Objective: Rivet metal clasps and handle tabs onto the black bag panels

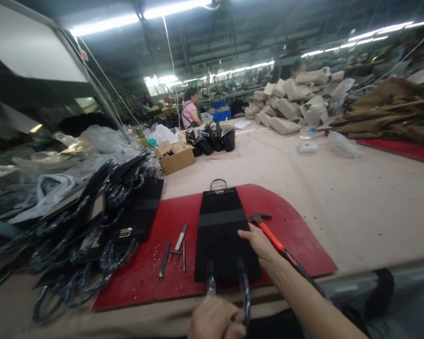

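A black bag panel (219,230) lies flat before me, with a plastic-wrapped handle (219,182) and a metal clasp (219,192) at its far end. My left hand (214,318) is closed around the wrapped near handle (246,292), at the bottom of the view. On the panel's right edge is my right hand (259,241), thumb on top and the other fingers mostly hidden. A claw hammer (273,235) with an orange and black grip lies just right of that hand, its shaft partly behind my forearm.
Beneath the panel is a red mat (286,207), holding a forked punch (179,240), a flat metal tool (164,261) and a thin rod (184,256). Wrapped black panels (102,216) are heaped left. Behind are a cardboard box (178,160), black bags (212,141), beige pieces (286,103) and a seated person (191,110).
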`<action>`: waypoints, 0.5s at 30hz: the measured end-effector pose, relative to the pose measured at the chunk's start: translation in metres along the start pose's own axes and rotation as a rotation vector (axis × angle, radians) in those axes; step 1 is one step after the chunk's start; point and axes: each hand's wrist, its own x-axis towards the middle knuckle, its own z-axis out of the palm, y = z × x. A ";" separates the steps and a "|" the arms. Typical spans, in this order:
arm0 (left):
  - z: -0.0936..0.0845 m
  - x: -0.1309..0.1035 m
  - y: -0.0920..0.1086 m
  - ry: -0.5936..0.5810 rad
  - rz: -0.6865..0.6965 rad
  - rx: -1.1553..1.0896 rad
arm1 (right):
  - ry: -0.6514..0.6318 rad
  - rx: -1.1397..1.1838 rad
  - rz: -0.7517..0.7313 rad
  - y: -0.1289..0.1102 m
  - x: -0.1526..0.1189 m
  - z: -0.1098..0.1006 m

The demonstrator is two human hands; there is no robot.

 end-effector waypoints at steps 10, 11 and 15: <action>-0.023 0.027 -0.122 -0.125 -0.608 0.560 | -0.218 -0.592 0.029 -0.061 -0.044 -0.030; -0.022 0.030 -0.125 -0.155 -0.629 0.570 | -0.249 -0.654 0.053 -0.069 -0.048 -0.034; -0.026 0.038 -0.135 -0.179 -0.702 0.579 | -0.267 -1.001 0.046 -0.105 -0.061 -0.050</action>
